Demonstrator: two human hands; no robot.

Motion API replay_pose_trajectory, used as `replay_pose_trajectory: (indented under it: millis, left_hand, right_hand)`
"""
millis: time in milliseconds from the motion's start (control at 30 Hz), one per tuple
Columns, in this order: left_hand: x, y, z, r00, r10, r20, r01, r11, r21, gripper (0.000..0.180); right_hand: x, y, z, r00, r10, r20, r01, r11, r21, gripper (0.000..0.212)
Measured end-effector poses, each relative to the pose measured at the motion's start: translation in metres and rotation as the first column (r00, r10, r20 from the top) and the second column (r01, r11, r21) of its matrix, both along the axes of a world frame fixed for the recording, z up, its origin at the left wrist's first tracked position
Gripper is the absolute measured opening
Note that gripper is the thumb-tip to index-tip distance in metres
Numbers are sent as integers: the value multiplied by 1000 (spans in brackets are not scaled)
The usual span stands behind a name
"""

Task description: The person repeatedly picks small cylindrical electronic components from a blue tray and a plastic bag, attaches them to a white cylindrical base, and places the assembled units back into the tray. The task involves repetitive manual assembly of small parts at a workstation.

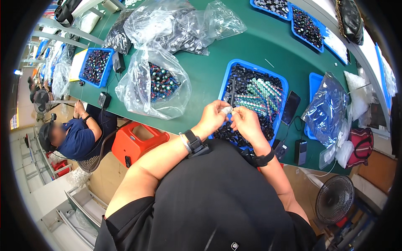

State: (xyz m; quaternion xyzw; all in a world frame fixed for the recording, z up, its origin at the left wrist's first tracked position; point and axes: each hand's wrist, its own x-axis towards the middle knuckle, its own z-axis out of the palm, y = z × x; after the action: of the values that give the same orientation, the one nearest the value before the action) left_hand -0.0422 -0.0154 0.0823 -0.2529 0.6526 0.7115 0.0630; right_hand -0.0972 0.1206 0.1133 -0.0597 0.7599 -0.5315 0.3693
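Note:
My left hand and my right hand meet over the near part of a blue tray. Both are closed in a pinch, fingertips close together. A slim dark rod-like piece shows just beyond the fingertips; whether either hand grips it is unclear. Something whitish, perhaps a wrap, circles a left fingertip. Small black parts fill much of the tray. Across them lie several strips of pale green round pieces with reddish edging.
A clear bag of green pieces and coloured wires lies left of the tray. To the right are a phone and a bag-covered blue tray. A red stool, a seated person and a fan surround the table.

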Motion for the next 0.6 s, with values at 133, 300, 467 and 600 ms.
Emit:
replay_pose_trajectory:
  millis: [133,300,467,600]
  left_hand:
    - [-1,-16,-17,973,220,74,-231,949,215,18]
    - [3,-46,-18,946,308,99,-323,915,241,20]
    - [16,-57,-43,908,372,191,-404,900,166,19]
    - [24,-67,-51,914,321,247,-378,895,238,21]
  right_hand:
    - [9,-5,-17,992,48,117,-36,995,-98,14]
    - [-7,4,-53,996,-25,-86,17,995,-96,12]
    - [-38,3,-97,962,-90,-258,93,996,1,21]
    - [-61,-9,-115,912,-59,-407,128,981,145,31]
